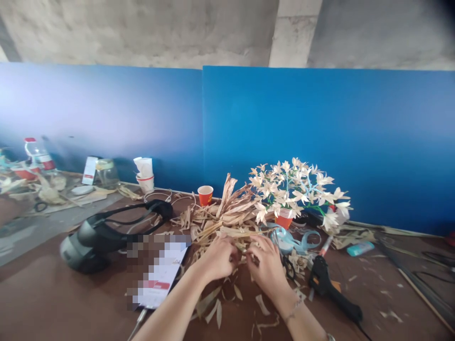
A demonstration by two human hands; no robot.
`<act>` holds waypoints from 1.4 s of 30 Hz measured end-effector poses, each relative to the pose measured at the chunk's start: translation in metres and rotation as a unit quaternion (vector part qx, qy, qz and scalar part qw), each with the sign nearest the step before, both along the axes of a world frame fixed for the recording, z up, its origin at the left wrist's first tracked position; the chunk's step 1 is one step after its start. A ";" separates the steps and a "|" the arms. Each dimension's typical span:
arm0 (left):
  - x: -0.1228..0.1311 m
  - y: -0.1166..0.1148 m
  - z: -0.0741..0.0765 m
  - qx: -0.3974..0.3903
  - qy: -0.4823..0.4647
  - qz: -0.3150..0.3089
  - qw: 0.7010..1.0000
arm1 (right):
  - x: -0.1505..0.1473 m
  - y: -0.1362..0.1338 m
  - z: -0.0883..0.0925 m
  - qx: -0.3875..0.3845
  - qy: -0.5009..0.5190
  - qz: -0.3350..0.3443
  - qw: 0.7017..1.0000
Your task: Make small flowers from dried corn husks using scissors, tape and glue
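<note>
My left hand [221, 256] and my right hand [265, 264] are close together over the front of a pile of dried corn husks [236, 208]. The fingers of both are curled in a pinch. Whatever sits between the fingertips is too small and too hidden to make out; pale husk pieces lie right behind it. Loose husk scraps [213, 308] are strewn on the brown table under my wrists. Beyond my right hand, a bunch of white husk flowers [296, 189] stands in a red paper cup [283, 219].
A black glue gun [332, 289], scissors [289, 269] and a light blue ribbon [293, 239] lie to the right. On the left are a phone [163, 274] with a cable and a black headset [92, 241]. Another red cup [205, 195] stands behind, before a blue partition [320, 123].
</note>
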State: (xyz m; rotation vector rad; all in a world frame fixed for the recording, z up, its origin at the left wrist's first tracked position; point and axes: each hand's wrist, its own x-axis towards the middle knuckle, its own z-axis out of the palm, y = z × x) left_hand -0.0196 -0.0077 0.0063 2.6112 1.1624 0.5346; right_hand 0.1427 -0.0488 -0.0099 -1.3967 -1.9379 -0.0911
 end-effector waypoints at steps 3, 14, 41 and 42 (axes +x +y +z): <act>0.004 -0.001 0.000 0.046 -0.036 0.009 0.998 | 0.006 0.002 0.001 0.000 0.102 0.016 0.995; 0.007 -0.007 0.018 0.153 -0.156 -0.060 0.974 | 0.008 0.008 0.003 -0.164 0.374 0.110 0.906; 0.016 -0.013 0.016 0.082 -0.162 -0.006 0.983 | 0.002 -0.010 0.017 0.056 0.014 -0.007 0.998; 0.018 -0.013 0.015 0.085 -0.161 0.004 0.983 | 0.001 -0.010 0.017 0.057 0.017 -0.014 0.998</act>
